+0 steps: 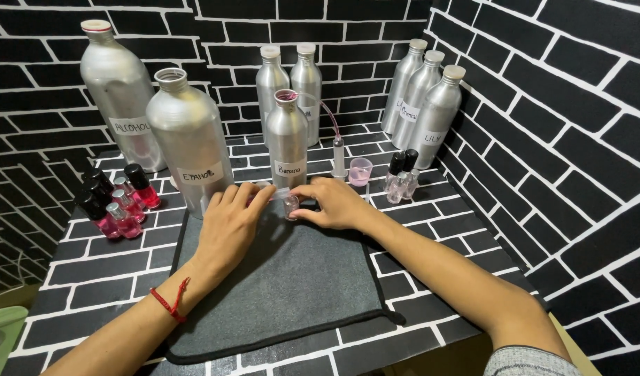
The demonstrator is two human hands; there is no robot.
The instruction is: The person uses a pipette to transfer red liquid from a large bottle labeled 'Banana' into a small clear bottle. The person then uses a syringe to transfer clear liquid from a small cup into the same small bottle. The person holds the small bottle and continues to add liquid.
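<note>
A: The small clear vial (290,205) sits at mid-frame, upright on the far edge of the dark grey mat (278,292), pinched between both hands. It looks empty or nearly so; I cannot tell if any liquid is in it.

B: So how far along is the work?

A: By my judgement, part way. At the left edge of the frame a cluster of small pink-filled bottles with black caps (118,202) stands finished. To the right, a few clear small bottles (402,182) wait, seemingly unfilled. A syringe (339,157) with pink tubing stands upright beside a little plastic cup (360,171), just behind the vial.

B: And the hands?

A: The right hand (337,203) comes in from the lower right, fingers curled, thumb and forefinger gripping the vial. The left hand (229,223) lies palm down on the mat, fingers stretched forward, their tips touching the vial's top; whether it holds a cap, I cannot tell.

B: Behind that?

A: A silver metal bottle (286,136), uncapped, stands directly behind; larger ones (187,136) fill the upper left.
</note>
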